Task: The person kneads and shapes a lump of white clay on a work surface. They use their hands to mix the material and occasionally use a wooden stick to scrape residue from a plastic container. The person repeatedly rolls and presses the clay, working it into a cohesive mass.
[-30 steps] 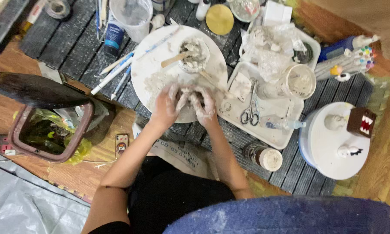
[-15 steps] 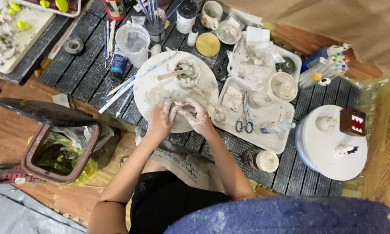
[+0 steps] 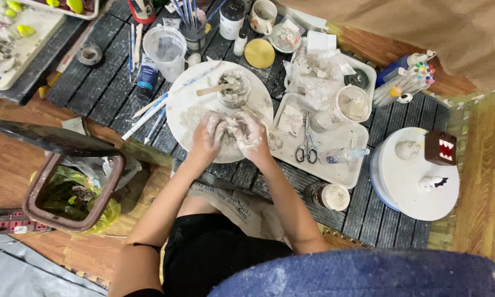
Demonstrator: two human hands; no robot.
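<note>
1. Both hands meet at the centre of the frame over the round white board (image 3: 188, 93). The left hand (image 3: 208, 135) and the right hand (image 3: 247, 132) are coated in pale clay, and their fingers curl inward around a lump of clay (image 3: 229, 127) pressed between the palms. The grip is closed but loose, as for kneading.
2. The lump sits just above the lower part of the board, probably so that crumbs and smears land on the board rather than on the dark slatted counter (image 3: 99, 93).
3. A small clay-filled cup (image 3: 234, 88) with a wooden stick in it stands just above the hands, within easy reach.
4. To the right lies a white tray (image 3: 335, 173) carrying scissors (image 3: 306, 146) and a white bowl (image 3: 353, 104); its left edge is near the right wrist and limits sideways room.
5. At the left, loose brushes (image 3: 145, 113) lie by the board's edge, with a clear cup (image 3: 166, 50) above them.
6. Lower left, an open bin (image 3: 74, 192) stands beside the left forearm, away from the counter.
7. A jar (image 3: 327, 195) sits near the right forearm; open counter remains below the board.
</note>
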